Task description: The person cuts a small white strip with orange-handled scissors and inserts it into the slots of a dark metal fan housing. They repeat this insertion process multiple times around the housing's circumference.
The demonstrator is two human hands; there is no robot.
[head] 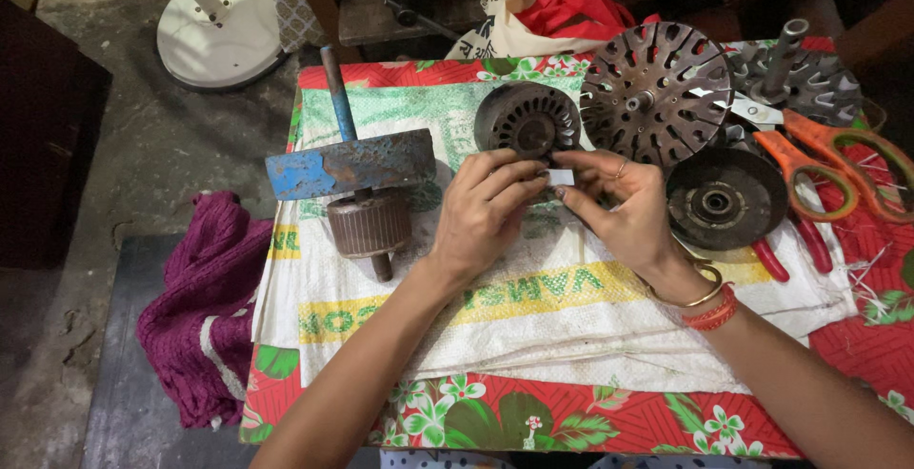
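Now paper strip [560, 177] lies crosswise between both hands.

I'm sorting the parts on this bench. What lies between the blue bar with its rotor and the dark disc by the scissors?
In the head view, both hands: left hand, right hand, pinching a small white slip.

Both hands, left hand [486, 210] and right hand [624, 207], pinch a small white slip [561, 178] at the slotted stator core [526, 123].

My left hand [486, 210] and right hand [624, 204] meet fingertip to fingertip, fingers curled, both forearms angling inward.
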